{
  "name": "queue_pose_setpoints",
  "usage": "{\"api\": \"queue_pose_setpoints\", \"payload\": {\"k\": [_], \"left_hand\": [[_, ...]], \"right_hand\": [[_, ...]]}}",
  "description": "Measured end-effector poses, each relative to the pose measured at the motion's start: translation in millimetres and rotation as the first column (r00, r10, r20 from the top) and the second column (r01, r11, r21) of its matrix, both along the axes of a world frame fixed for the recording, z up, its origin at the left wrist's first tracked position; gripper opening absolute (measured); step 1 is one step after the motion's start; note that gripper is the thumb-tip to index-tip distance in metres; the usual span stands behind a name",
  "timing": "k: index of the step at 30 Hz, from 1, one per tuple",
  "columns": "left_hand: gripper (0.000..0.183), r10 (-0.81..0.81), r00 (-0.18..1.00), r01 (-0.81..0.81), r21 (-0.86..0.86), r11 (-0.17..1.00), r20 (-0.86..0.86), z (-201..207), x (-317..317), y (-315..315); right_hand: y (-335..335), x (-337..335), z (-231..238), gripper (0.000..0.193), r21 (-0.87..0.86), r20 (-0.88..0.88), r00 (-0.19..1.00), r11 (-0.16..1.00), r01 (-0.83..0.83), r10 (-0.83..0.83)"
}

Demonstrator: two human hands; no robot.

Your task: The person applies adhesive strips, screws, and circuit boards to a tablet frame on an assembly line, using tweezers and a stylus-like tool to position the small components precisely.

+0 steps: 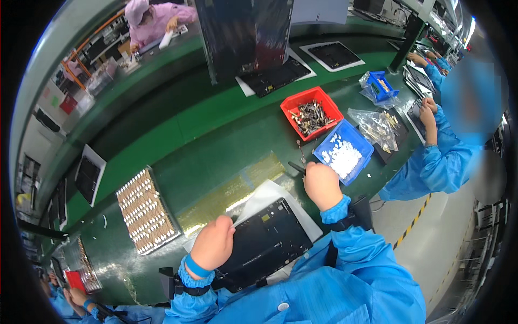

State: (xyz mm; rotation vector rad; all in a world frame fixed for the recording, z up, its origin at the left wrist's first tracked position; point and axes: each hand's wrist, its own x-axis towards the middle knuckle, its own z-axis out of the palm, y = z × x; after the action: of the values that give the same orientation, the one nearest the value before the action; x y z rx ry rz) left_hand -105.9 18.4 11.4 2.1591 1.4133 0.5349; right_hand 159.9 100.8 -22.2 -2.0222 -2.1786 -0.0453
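A black tablet-like back panel (261, 243) lies in front of me on a white sheet (277, 190), tilted to the right. My left hand (214, 243) is closed at the panel's left side, fingers curled under; whatever they pinch is hidden. My right hand (322, 186) is closed beyond the panel's right corner, beside a blue bin (366, 171) of small white pieces (343, 156). A dark slim stick-like tool (296, 168) juts left from its fingers; its exact kind is unclear. Just past it, a small thin part (300, 148) lies on the green bench.
A red bin (286, 110) of small metal parts stands beyond the blue one. Left lies a tray (148, 210) with rows of brown-and-white pieces. Yellowish film (232, 191) covers the bench (178, 146) middle. A co-worker in blue (448, 156) sits at right, near plastic bags (372, 127).
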Motion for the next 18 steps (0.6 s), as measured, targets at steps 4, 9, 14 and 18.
{"api": "queue_pose_setpoints", "payload": {"k": [4,9,14,18], "left_hand": [[0.007,0.288,0.950,-0.295,0.052,0.954,0.117,34,-22,20],[0.008,0.546,0.811,-0.576,0.123,0.808,0.212,16,-105,128],[0.016,0.799,0.517,-0.850,0.076,0.521,0.309,-29,-172,251],[0.017,0.820,0.571,-0.750,0.383,0.539,-0.035,-68,-236,324]], "right_hand": [[3,-1,-5,0.005,0.068,-0.030,0.999,0.997,-0.037,0.039],[10,7,-7,0.007,0.091,-0.151,0.988,0.996,-0.015,0.029],[-4,16,8,0.013,0.176,-0.374,0.925,0.984,0.002,0.065],[-12,21,6,0.014,0.276,-0.565,0.803,0.960,-0.032,0.189]]}}
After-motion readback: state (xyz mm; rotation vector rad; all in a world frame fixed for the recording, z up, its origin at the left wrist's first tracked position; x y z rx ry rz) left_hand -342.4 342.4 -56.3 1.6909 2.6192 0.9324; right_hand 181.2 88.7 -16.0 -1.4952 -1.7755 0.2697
